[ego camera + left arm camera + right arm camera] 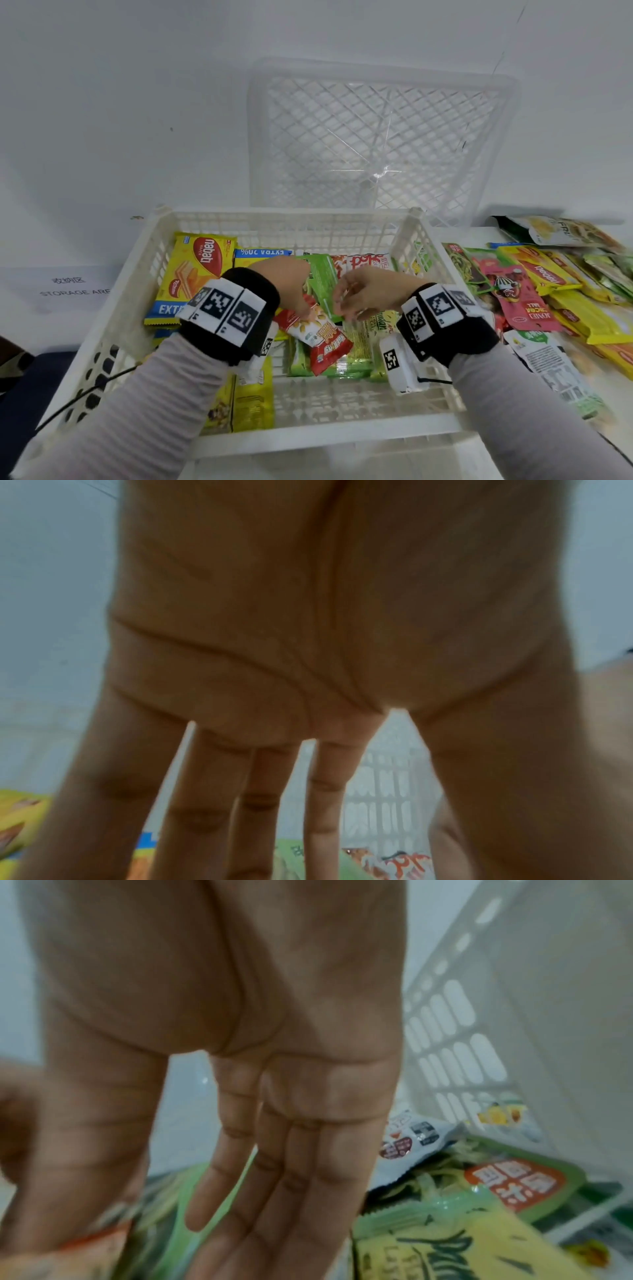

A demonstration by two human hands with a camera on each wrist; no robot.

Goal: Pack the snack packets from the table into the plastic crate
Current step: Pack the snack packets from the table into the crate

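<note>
**Both hands down in the crate**

The red packet (317,337) lies in the middle of the crate (113,294), tilted on top of green packets (359,346). My left hand (284,284) reaches down to its upper end; the wrist view shows my fingers (209,799) straight and spread, curled round nothing, though I cannot tell if the tips touch the packet. My right hand (366,291) hovers just beside it over the green packets, fingers (294,1177) long and relaxed, holding nothing.

A yellow wafer pack (197,270) leans in the crate's left rear corner, a white-and-red packet (364,262) by the back wall. To the right, on the table (613,394), more packets (534,291) lie in a loose heap. Beyond the crate, a second crate (380,137) stands tipped on its side.
</note>
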